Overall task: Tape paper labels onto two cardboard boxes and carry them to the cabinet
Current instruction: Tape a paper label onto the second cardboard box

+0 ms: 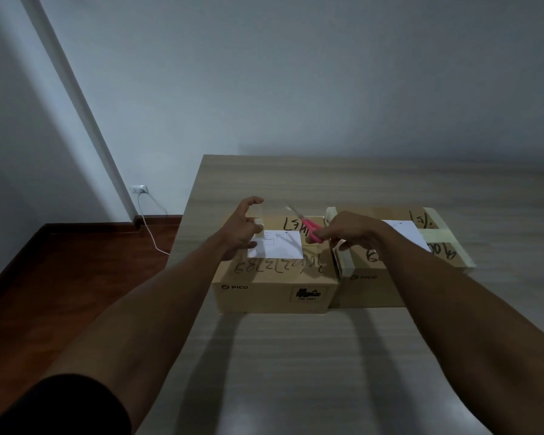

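Two cardboard boxes sit side by side on a pale wooden table (296,356), touching or nearly so. The left box (274,287) has black handwriting on its top and a white paper label (278,244) lying flat on it. The right box (390,277) is wrapped with bands of pale tape and carries its own paper label (405,233), partly hidden by the right forearm

The left hand (242,227) hovers over the left edge of the first label, fingers spread and curved wide, with a small strip of pale tape (258,224) at the fingertips near the label's upper left corner; whether the fingers pinch the strip or only touch it cannot be told. The right hand (349,229) grips pink-handled scissors (308,226) above the gap between the boxes, the blades pointing up and to the left, blurred, toward the left hand

Both forearms are bare, and a dark sleeve (60,406) shows on the left upper arm. Beyond the table edge on the left lies a dark red wooden floor (60,277), and a white cable (148,224) runs down from a wall socket (139,189) on the pale wall
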